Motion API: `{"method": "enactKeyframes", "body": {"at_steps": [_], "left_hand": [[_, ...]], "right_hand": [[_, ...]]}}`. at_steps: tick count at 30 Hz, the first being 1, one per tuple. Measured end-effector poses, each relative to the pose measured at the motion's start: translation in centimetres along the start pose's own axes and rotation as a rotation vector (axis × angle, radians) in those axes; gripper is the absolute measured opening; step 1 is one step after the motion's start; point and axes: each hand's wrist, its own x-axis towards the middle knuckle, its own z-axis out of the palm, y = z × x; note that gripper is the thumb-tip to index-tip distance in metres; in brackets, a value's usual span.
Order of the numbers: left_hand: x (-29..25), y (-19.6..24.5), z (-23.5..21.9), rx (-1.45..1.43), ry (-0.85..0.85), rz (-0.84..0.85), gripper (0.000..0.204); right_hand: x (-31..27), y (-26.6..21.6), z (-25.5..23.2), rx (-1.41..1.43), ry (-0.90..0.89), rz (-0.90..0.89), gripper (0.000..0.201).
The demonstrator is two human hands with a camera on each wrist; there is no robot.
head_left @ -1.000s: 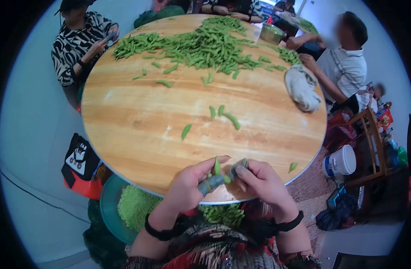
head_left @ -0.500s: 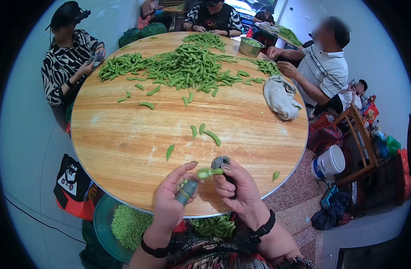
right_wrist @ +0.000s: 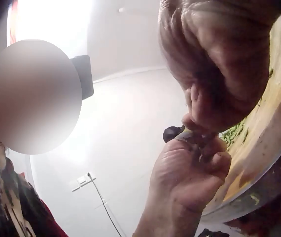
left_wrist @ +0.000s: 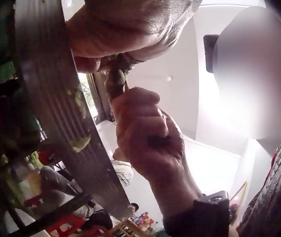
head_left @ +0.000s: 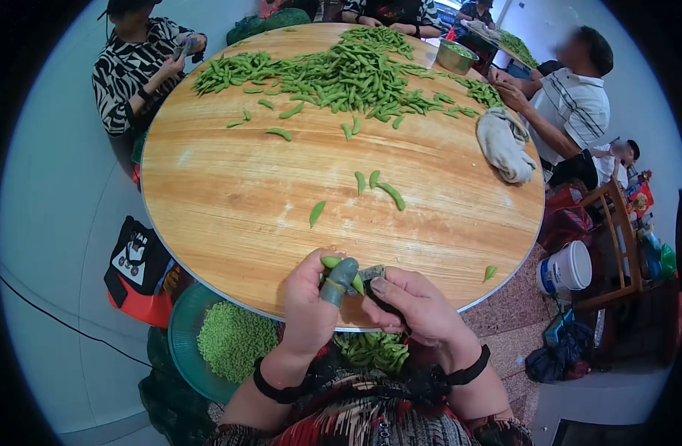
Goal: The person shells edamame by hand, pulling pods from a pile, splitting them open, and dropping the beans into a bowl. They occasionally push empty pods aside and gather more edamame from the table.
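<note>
My left hand point(head_left: 311, 305) grips a green soybean pod point(head_left: 330, 262) between its fingers and its thumb, which has a grey cover point(head_left: 342, 273) with a yellowish band. The pod passes behind that thumb, and its lower end reaches the right fingertips. My right hand point(head_left: 421, 305) is curled in close from the other side, pinching at that end, with a dark grey cover point(head_left: 372, 273) on one finger. Both hands are just above the near edge of the round wooden table point(head_left: 244, 201). In the left wrist view the right hand point(left_wrist: 148, 133) meets the left; the pod is mostly hidden there.
Several loose pods point(head_left: 318, 214) lie nearby; a large pod heap point(head_left: 356, 74) covers the far side. A grey cloth point(head_left: 503, 145) is at the right. Below left stands a teal basin point(head_left: 179, 338) of shelled beans point(head_left: 237, 342). More pods point(head_left: 372, 349) are below the table edge.
Half a second ago the right hand held a split pod apart from the left thumb. Now both hands are together at a pod held in the left. The head view has shifted.
</note>
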Motion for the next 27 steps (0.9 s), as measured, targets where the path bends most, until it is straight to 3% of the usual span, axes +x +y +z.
{"method": "enactKeyframes", "body": {"at_steps": [5, 7, 9, 11, 14, 15, 17, 19, 20, 22, 23, 24, 26, 27], "left_hand": [[0.1, -0.4, -0.1, 0.296, 0.034, 0.074, 0.007], [-0.2, -0.7, 0.2, 0.286, 0.026, 0.095, 0.008], [-0.5, -1.1, -0.1, 0.277, 0.018, 0.119, 0.009], [-0.6, -1.5, -0.7, -0.175, -0.167, 0.065, 0.009], [-0.6, -1.3, -1.0, -0.191, -0.235, 0.123, 0.009], [-0.8, -1.2, -0.6, -0.192, -0.232, 0.121, 0.009], [-1.1, -0.9, 0.7, -0.145, 0.01, -0.007, 0.009], [-0.9, -1.1, 1.0, -0.123, 0.079, 0.017, 0.01], [-0.8, -1.1, 1.0, -0.103, 0.15, 0.039, 0.012], [-0.7, -0.7, 0.5, -0.059, 0.169, 0.082, 0.013], [-0.7, -0.5, 0.2, -0.016, 0.189, 0.123, 0.015], [-0.4, -0.5, -0.3, -0.016, 0.188, 0.12, 0.015], [0.1, -0.4, -1.6, -0.142, 0.199, 0.15, 0.025], [0.0, -0.5, -2.0, -0.122, 0.15, 0.153, 0.023]], "right_hand": [[0.0, 0.1, -0.2, 0.103, -0.054, 0.044, 0.026], [0.2, 0.6, -0.1, -0.052, 0.04, -0.084, 0.023], [0.1, 0.3, 0.2, 0.016, 0.028, -0.046, 0.021], [-0.2, 0.0, 0.3, 0.084, 0.02, -0.003, 0.02], [-0.2, 0.1, 0.3, 0.349, -0.097, 0.122, 0.017], [0.1, 0.3, 0.4, 0.286, -0.058, 0.046, 0.017], [0.9, 0.3, 0.8, 0.221, -0.02, -0.035, 0.017], [1.7, 0.2, 1.2, -0.48, 0.272, -0.326, 0.018], [2.0, 0.0, 1.1, -0.479, 0.272, -0.326, 0.018], [2.8, -0.6, 0.6, -0.057, 0.143, -0.084, 0.021], [3.5, -1.0, 0.0, -0.244, 0.088, -0.09, 0.023], [4.4, -2.1, -0.3, -0.242, 0.09, -0.088, 0.023], [6.3, -4.4, -0.7, -0.823, 0.113, -0.218, 0.02], [7.6, -4.7, -0.8, -0.818, 0.114, -0.221, 0.02]]}}
